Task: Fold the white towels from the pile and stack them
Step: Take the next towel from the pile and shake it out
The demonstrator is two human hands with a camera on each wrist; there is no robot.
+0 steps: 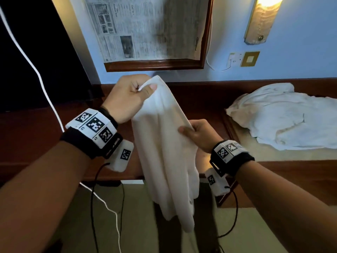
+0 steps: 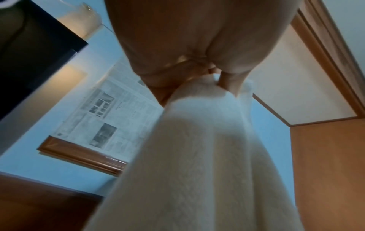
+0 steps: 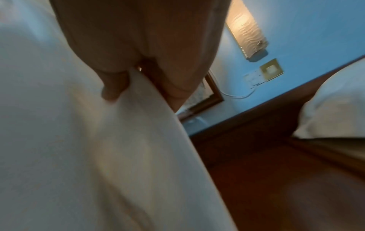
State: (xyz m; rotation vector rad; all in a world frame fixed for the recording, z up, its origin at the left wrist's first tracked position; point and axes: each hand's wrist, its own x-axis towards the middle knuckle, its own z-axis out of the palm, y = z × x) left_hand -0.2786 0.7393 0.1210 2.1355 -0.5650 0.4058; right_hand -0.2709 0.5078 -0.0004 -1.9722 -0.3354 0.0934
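Note:
A white towel (image 1: 164,143) hangs in the air in front of the wooden desk (image 1: 36,136), its lower end drooping past the desk's front edge. My left hand (image 1: 131,97) pinches its top corner between thumb and curled fingers. Lower and to the right, my right hand (image 1: 197,134) pinches the towel's right edge. In the left wrist view the towel (image 2: 197,156) falls from my left hand (image 2: 217,78). The right wrist view shows my right hand (image 3: 126,87) pinching the towel (image 3: 79,140). A pile of rumpled white towels (image 1: 284,115) lies on the desk at the right.
A framed panel covered with newspaper (image 1: 138,30) hangs on the blue wall behind the desk. A lit wall lamp (image 1: 262,19) and a socket plate (image 1: 244,59) are at the upper right. A white cable (image 1: 42,79) and black cables (image 1: 94,198) run down at the left.

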